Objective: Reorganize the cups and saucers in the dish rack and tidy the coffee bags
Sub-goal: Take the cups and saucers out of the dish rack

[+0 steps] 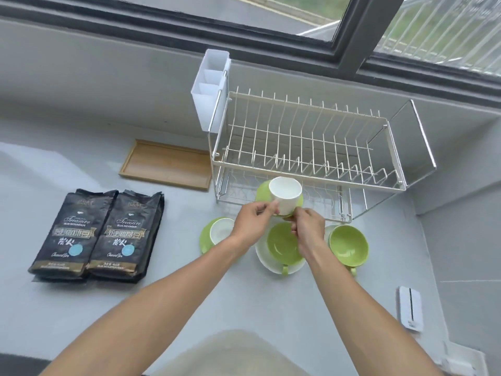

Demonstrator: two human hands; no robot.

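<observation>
Glossy white ceramic cup (286, 195) on round green saucer (261, 192), lifted before wire dish rack (306, 147) | left hand (253, 223), right hand (309, 229) fingers pinch saucer rim | stiff, slick, fragile; support from beneath

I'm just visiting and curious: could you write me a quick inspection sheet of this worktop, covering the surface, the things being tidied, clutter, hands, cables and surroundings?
Surface: grey counter, no spills seen.
Job's things: wire dish rack, upper tier bare; white cup on green saucer, held up at the rack's lower tier; white cup on green saucer, green cup on white saucer, and another green cup on the counter; two coffee bags lying side by side.
Clutter: wooden tray; white cutlery holder hung on the rack; white device.
Hands: left hand and right hand both hold the raised cup and saucer.
Cables: nothing seen.
Surroundings: window behind, road outside.
</observation>
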